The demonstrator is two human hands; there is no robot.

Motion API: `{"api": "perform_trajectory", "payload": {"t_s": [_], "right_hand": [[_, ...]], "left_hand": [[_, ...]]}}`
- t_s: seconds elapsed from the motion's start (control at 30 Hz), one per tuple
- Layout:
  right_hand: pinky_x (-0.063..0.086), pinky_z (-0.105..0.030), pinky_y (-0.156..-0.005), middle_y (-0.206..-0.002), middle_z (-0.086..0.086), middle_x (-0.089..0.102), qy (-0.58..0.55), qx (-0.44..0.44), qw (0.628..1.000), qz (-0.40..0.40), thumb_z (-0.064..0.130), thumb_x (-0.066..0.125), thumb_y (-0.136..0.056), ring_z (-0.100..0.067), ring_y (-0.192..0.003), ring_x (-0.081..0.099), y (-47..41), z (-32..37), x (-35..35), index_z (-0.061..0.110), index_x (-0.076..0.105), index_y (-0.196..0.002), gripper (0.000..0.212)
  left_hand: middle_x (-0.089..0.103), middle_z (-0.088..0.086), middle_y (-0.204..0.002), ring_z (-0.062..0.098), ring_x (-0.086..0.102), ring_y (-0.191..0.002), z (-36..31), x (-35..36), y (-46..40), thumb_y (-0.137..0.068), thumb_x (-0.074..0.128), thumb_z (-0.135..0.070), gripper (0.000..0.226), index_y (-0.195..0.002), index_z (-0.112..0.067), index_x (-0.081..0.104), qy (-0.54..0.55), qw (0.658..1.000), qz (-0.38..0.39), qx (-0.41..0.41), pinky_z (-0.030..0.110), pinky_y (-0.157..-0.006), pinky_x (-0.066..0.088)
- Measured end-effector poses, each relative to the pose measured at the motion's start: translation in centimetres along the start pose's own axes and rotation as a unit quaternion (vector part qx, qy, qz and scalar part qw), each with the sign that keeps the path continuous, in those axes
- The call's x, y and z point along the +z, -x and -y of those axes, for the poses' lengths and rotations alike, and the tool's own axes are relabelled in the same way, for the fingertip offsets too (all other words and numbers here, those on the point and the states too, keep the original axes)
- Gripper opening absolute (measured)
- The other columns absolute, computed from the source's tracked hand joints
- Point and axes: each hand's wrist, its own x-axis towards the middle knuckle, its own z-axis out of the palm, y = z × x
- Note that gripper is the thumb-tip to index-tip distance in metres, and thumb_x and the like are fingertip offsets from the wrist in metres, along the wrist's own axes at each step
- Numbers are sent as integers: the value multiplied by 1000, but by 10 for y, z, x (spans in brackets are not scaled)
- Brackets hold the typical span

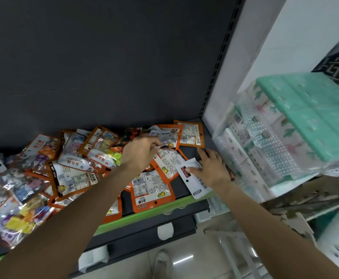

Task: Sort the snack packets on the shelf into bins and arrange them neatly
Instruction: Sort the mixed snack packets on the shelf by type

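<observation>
The left hand pinches the edge of an orange snack packet at the back of the shelf. The right hand, fingers spread and nearly straight, presses on a white packet lying near the shelf's green front edge. More orange packets lie flat between the forearms, and a loose heap of clear candy bags covers the shelf's left side. To the right, a clear bin with a mint-green lid sits on a neighbouring white shelf.

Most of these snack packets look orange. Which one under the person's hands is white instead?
The white packet under the right hand, at the shelf's front edge. It is plain white with a small dark label, unlike the orange-bordered packets beside it.
</observation>
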Motion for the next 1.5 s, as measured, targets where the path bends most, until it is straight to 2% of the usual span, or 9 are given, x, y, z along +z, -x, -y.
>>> {"api": "perform_trajectory", "payload": {"t_s": [0.27, 0.37, 0.57, 0.73, 0.9, 1.2, 1.33, 1.43, 1.5], "right_hand": [[27, -41, -111, -132, -4, 50, 105, -110, 988, 31, 30, 61, -90, -20, -129, 40, -9, 34, -19, 24, 53, -129, 40], [44, -33, -91, -113, -3, 62, 54, -115, 992, 7, 29, 68, -85, -19, -105, 57, -6, 46, -36, 22, 66, -109, 25], [49, -36, -74, -88, -1, 65, -139, -183, 971, -69, 22, 66, -88, -18, -84, 60, 10, 81, -75, 16, 69, -83, 8], [44, -32, -70, -75, -1, 63, -230, -254, 933, -110, 16, 68, -86, -19, -72, 57, 21, 126, -95, 12, 67, -77, 9], [41, -14, -65, -79, 4, 64, -278, -269, 921, -57, 17, 68, -86, -5, -70, 58, 30, 189, -95, 12, 69, -85, 6], [50, -28, -70, -74, 9, 61, -325, -308, 893, -35, 18, 67, -87, -9, -72, 57, 69, 350, -73, 7, 70, -89, 11], [55, -45, -79, -77, 4, 62, -379, -255, 889, 23, 16, 66, -88, -19, -81, 61, 91, 434, -22, 11, 67, -83, 7], [56, -41, -69, -84, -4, 62, -446, -174, 876, 63, 15, 63, -90, -21, -82, 59, 106, 490, 21, 13, 63, -81, 9], [55, -46, -77, -88, -9, 65, -463, -139, 874, 45, 15, 62, -91, -27, -85, 61, 104, 519, 44, 10, 67, -84, 9]], "left_hand": [[63, -2, -107, 18, 65, -88, 7, -21, 19, -93, 59, -23, 19, -109, -25, 70, 22, 998, -54, -13, 34, -77, 54], [58, 0, -106, 21, 63, -89, 10, -33, 24, -95, 56, -23, 19, -110, -22, 68, 9, 997, -75, 0, 34, -75, 54], [62, 2, -102, 21, 62, -88, 16, -80, 26, -95, 56, -22, 16, -103, -21, 70, 33, 991, -123, -32, 31, -68, 50], [71, 0, -107, 22, 65, -93, 38, -130, 38, -95, 55, -25, 18, -102, -23, 71, 53, 976, -184, -103, 35, -76, 54], [73, 1, -99, 18, 68, -86, 82, -173, 80, -89, 64, -19, 13, -96, -19, 74, 105, 952, -253, -140, 33, -74, 56], [74, 8, -85, 17, 66, -76, 198, -261, 169, -82, 72, -9, 7, -87, -6, 75, 109, 903, -374, -179, 22, -73, 49], [74, 10, -91, 23, 66, -88, 273, -285, 209, -84, 70, -10, 9, -91, -6, 75, 117, 891, -357, -255, 27, -75, 48], [72, 10, -100, 25, 64, -97, 333, -294, 234, -87, 68, -12, 15, -100, -7, 73, 153, 882, -326, -305, 24, -75, 43], [71, 10, -104, 25, 63, -100, 365, -303, 242, -89, 66, -13, 18, -104, -7, 72, 160, 878, -315, -323, 22, -73, 40]]}}
